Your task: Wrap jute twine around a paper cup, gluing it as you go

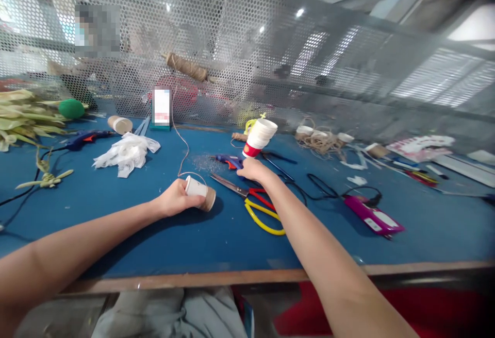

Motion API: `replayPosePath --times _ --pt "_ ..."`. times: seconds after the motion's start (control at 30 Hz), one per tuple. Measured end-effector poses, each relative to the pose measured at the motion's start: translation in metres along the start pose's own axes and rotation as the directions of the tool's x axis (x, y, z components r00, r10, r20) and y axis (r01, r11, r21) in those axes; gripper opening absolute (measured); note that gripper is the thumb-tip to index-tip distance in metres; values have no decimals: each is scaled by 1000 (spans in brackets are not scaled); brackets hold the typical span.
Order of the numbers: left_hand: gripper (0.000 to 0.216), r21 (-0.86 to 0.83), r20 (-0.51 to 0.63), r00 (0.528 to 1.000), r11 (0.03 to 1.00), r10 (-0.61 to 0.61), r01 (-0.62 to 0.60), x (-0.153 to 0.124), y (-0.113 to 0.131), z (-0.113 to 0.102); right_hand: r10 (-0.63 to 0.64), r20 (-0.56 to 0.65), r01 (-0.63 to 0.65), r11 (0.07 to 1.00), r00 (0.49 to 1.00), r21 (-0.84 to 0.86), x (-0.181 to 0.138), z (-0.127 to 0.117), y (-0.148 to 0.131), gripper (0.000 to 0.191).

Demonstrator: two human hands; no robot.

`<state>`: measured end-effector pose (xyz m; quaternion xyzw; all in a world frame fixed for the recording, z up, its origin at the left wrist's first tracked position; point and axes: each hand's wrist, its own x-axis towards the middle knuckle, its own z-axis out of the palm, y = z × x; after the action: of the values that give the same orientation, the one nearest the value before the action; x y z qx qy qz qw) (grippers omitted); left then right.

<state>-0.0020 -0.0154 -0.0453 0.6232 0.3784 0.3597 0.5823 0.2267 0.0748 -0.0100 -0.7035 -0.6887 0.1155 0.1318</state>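
My left hand (pixel 176 199) is closed around a white paper cup (pixel 199 190) with twine wound round its lower end, held on its side just over the blue table (pixel 116 224). A strand of twine (pixel 181 137) runs from it up to a spool (pixel 187 67) on the mesh wall. My right hand (pixel 253 169) reaches forward onto the handle of a blue glue gun (pixel 229 161); its fingers are hidden behind the hand. A stack of white paper cups (pixel 260 138) with a red band leans just beyond that hand. Scissors with red and yellow handles (pixel 253 201) lie between my arms.
Another blue glue gun (pixel 87 137), a wrapped cup (pixel 119 124), crumpled white material (pixel 126 153) and green leaves (pixel 23 116) lie at the left. A pink device (pixel 373 217) with a black cable, twine bundles (pixel 320 142) and paper scraps (pixel 419 147) lie at the right. A perforated metal screen (pixel 247 44) backs the table.
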Motion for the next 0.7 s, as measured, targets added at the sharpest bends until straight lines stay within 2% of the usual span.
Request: replayPosePath --times 0.1,0.2,0.27,0.33,0.37,0.43,0.53,0.7 --pt "14 162 89 992 982 86 -100 -4 4 -1 22 3 -22 998 1000 60 -2 6 0 19" --pt "14 242 169 976 954 136 -175 -5 8 -5 -6 -9 7 986 1000 165 -12 2 -4 3" --pt "15 280 196 966 934 170 -222 -3 10 -9 -55 -51 67 958 997 280 -24 -5 -8 16" --pt "15 310 198 960 916 200 -254 -1 11 -14 -102 -117 146 869 988 472 -39 -14 -13 32" --pt "16 324 188 960 910 205 -258 0 11 -16 -129 -122 176 794 984 581 -47 -18 -16 33" --pt "18 348 172 965 904 199 -249 3 10 -20 -152 -29 128 696 988 706 -62 -23 -22 23" --pt "20 379 166 970 896 179 -230 6 8 -23 -220 72 88 637 973 766 -79 -23 -28 19" --pt "21 382 125 981 906 145 -183 10 1 -26 -257 66 121 647 964 753 -90 -18 -27 19"
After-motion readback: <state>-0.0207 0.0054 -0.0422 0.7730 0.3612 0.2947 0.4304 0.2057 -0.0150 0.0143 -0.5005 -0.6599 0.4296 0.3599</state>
